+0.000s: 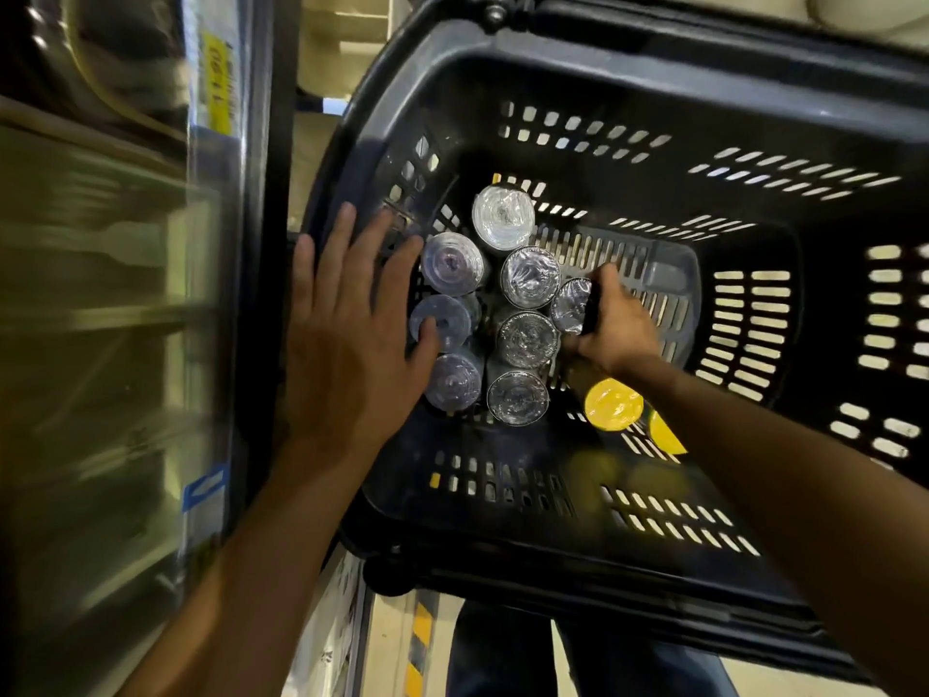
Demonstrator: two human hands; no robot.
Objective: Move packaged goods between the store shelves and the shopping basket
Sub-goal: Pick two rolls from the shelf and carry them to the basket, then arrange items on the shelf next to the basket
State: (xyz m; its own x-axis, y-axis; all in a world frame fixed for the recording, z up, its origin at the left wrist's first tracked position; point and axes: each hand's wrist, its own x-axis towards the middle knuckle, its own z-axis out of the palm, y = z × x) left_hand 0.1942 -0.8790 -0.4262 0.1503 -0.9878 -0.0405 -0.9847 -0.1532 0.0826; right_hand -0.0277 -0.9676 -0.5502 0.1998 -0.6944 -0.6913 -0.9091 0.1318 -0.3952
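Reaching into the shopping basket (653,83), the right hand (611,329) is curling its fingers (606,279) round a foil-topped can (568,304) while the left hand (347,334) is spreading open over the neighbouring cans (447,261), so the next move is probably calling for a straight lift toward the shelf (100,294).

There is only one camera, and it sits on the person's head. It looks almost straight down, from close above, into a black shopping basket (628,83) that fills the middle and right of the view. Each container (530,284) inside shows only its round top. A blurry store shelf (100,294) runs down the left side. The left hand (347,334) and right hand (611,329) reach in from the bottom edge.
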